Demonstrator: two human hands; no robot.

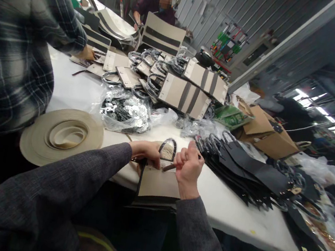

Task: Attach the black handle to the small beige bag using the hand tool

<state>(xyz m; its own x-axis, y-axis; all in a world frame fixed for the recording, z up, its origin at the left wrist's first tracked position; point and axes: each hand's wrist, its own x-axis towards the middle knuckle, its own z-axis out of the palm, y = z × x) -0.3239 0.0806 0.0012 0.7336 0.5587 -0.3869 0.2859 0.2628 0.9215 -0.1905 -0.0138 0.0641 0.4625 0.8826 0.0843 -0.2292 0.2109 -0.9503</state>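
A beige panel with dark edges lies at the table's front edge, a looped handle wrapped in clear film at its top. My left hand rests on the panel's upper left part, fingers bent and pressed down beside the handle's base. On the right, my right hand is closed in a fist round a slim dark tool, whose end points at the panel just below the handle. The tool's tip and what lies under my left fingertips are too small to tell.
A large roll of beige strip sits left; behind are a bag of metal pieces and piled beige panels. Stacked black pieces lie right. A person in plaid stands close at left; another person sits beyond.
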